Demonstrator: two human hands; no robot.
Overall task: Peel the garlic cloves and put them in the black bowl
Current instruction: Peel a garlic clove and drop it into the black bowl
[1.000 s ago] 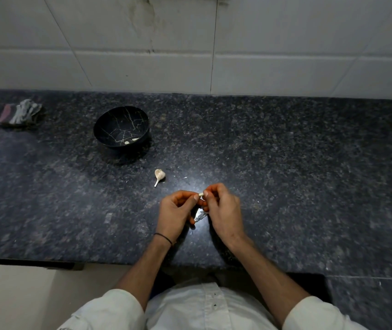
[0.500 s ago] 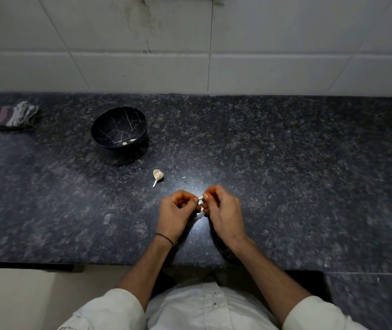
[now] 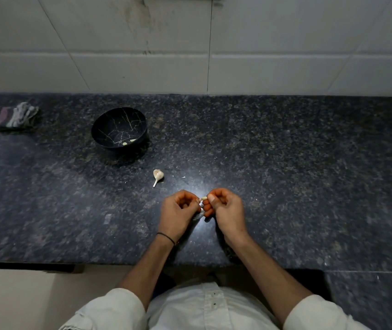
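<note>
A small garlic clove (image 3: 203, 198) is pinched between the fingertips of my left hand (image 3: 177, 213) and my right hand (image 3: 225, 210), just above the dark granite counter (image 3: 285, 175). Thin papery skin (image 3: 201, 214) hangs below the clove between the two hands. The black bowl (image 3: 119, 127) with pale crack-like lines stands at the back left and holds two peeled cloves (image 3: 129, 142) near its front wall. A loose piece of garlic with a stalk (image 3: 157, 176) lies on the counter between the bowl and my hands.
A crumpled cloth (image 3: 16, 115) lies at the far left of the counter. A tiny scrap of skin (image 3: 182, 177) sits beside the loose garlic piece. White wall tiles (image 3: 237, 44) rise behind the counter. The counter's front edge runs just below my wrists.
Both hands stay together at the same spot, the fingertips shifting slightly on the clove. The bowl and loose garlic piece have not moved.
</note>
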